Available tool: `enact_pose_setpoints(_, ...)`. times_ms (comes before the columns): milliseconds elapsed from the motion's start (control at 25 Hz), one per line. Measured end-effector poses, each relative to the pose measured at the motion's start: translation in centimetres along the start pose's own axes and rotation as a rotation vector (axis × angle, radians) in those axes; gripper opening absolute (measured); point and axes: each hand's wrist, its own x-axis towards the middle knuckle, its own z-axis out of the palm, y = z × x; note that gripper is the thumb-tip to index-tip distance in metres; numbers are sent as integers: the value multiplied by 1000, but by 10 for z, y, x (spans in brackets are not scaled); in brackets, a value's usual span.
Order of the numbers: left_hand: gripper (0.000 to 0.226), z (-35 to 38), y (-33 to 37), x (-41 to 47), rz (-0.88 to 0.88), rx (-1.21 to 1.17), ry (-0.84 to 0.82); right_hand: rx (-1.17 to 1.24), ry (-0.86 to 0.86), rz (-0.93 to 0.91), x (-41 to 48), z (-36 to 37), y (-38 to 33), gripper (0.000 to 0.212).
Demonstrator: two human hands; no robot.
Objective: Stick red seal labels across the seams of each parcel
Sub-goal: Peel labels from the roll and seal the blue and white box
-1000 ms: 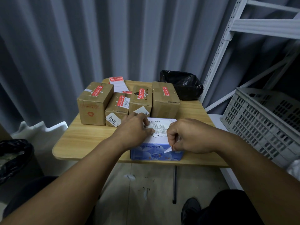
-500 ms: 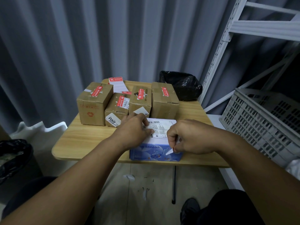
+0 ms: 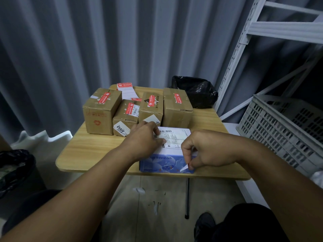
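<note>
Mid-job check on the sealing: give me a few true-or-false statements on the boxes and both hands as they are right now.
1. The brown boxes at the back each carry a red label on top. True.
2. The blue box has a red seal on its top. False: only a white shipping label shows there.
3. The left hand rests on the blue box's top. True.
4. The right hand holds nothing. False: it pinches a small white strip at the box's front face.
5. The grey crate stands on the table. False: it sits off the table, to the right.
</note>
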Motion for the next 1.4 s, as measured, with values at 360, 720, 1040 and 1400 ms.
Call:
enact_pose_setpoints(360, 30, 3, -2, 0, 36, -6, 45, 234, 61, 16, 4, -2, 3, 8)
enact_pose_setpoints(720, 12, -9, 7, -7, 165, -362, 152, 240, 168, 48, 17, -11, 8, 7)
enact_pose_setpoints(1040, 16, -13, 18, -19, 341, -410, 4, 263, 217, 49, 21, -12, 9, 7)
enact_pose_setpoints(1400, 10, -17, 17, -17, 270, -466, 49, 541, 250, 61, 18, -12, 12, 19)
